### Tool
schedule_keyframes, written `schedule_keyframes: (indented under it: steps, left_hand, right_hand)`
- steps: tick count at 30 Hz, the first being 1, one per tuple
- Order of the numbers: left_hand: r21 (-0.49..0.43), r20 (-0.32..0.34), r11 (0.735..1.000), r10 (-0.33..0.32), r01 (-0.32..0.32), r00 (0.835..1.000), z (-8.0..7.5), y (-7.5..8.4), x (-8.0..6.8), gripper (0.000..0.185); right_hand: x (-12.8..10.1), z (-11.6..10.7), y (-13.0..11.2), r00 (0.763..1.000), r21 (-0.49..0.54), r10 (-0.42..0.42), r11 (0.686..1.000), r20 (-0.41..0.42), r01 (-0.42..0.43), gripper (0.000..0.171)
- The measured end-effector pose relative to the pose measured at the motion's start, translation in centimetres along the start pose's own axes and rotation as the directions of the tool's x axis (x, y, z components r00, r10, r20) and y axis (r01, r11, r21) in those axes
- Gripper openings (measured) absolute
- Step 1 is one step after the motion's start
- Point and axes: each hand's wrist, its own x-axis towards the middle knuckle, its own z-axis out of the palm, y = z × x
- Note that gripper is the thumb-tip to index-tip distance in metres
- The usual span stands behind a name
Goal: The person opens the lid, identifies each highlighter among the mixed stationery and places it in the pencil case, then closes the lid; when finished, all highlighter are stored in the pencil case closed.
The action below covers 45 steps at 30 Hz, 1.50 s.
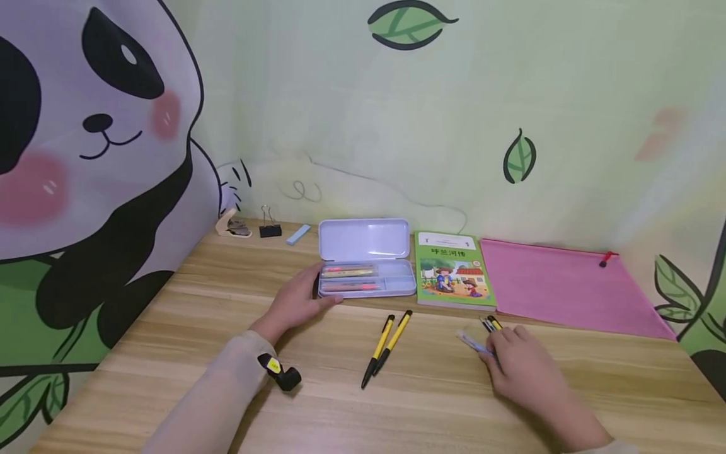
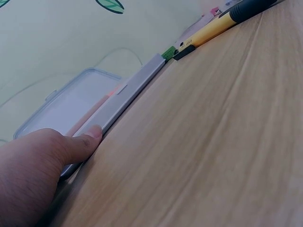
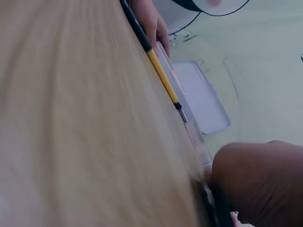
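An open lavender pencil case (image 1: 367, 291) stands against the wall side of the table, its lid tipped back. In its tray lie several thin pens or pencils (image 1: 348, 272). My left hand (image 1: 295, 301) grips the case at its left end; the thumb (image 2: 85, 144) lies along the front wall in the left wrist view. At the right, my right hand (image 1: 524, 366) holds a small bunch low over the table: a yellow-and-black pen (image 1: 495, 322), a dark-tipped pen and a bluish stick (image 1: 474, 343) with a clear end. The palm hides most of them.
Two yellow-and-black pens (image 1: 381, 345) lie side by side between my hands. Right of the case are a green book (image 1: 454, 268) and a pink zip pouch (image 1: 567, 284). A blue eraser-like bar (image 1: 298, 234), a binder clip (image 1: 270, 231) and a stapler-like item (image 1: 234, 225) sit back left.
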Motion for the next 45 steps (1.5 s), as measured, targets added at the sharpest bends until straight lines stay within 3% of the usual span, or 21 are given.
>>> schedule_keyframes:
  steps: [6, 10, 15, 19, 22, 25, 29, 38, 45]
  left_hand:
    - [0.003, -0.001, 1.0, 0.011, -0.011, 1.0, 0.0, 0.1, 0.0, 0.09]
    - [-0.006, -0.002, 1.0, 0.006, -0.006, 1.0, -0.1, 0.2, 0.0, 0.09]
    - [-0.007, -0.006, 1.0, 0.007, -0.008, 1.0, -0.2, 0.2, -0.1, 0.09]
    - [-0.006, -0.011, 1.0, 0.008, -0.008, 1.0, -0.2, 0.3, -0.1, 0.089]
    - [-0.001, -0.012, 1.0, 0.008, -0.008, 1.0, -0.3, 0.3, -0.2, 0.089]
    - [0.0, -0.011, 1.0, 0.005, -0.005, 1.0, -0.3, 0.3, -0.2, 0.088]
    - [0.001, -0.012, 1.0, 0.008, -0.008, 1.0, -0.2, 0.4, -0.1, 0.089]
    - [-0.001, -0.009, 1.0, 0.001, -0.001, 1.0, 0.0, 0.4, 0.0, 0.089]
    - [-0.002, -0.008, 1.0, 0.009, -0.009, 1.0, -0.2, 0.3, 0.0, 0.089]
  right_hand:
    - [0.2, 1.0, -0.7, 0.984, 0.135, 0.016, 0.991, -0.175, 0.008, 0.018]
    - [0.5, 1.7, -0.6, 0.966, 0.24, -0.012, 0.968, -0.257, 0.076, 0.017]
    - [0.9, 2.8, -0.4, 0.964, 0.319, -0.065, 0.936, -0.256, 0.148, 0.023]
    - [1.4, 3.5, -0.7, 0.971, 0.405, -0.002, 0.909, -0.24, 0.102, 0.023]
    - [2.2, 3.9, -1.2, 0.969, 0.506, 0.112, 0.862, -0.219, 0.014, 0.015]
    - [3.4, 4.1, -1.9, 0.955, 0.608, 0.221, 0.792, -0.2, -0.056, 0.009]
    - [5.3, 4.5, -2.5, 0.936, 0.68, 0.273, 0.731, -0.22, -0.054, 0.009]
    - [9.2, 5.8, -3.4, 0.918, 0.68, 0.234, 0.731, -0.321, 0.051, 0.013]
    - [12.6, 7.1, -5.0, 0.886, 0.675, 0.196, 0.72, -0.421, 0.162, 0.013]
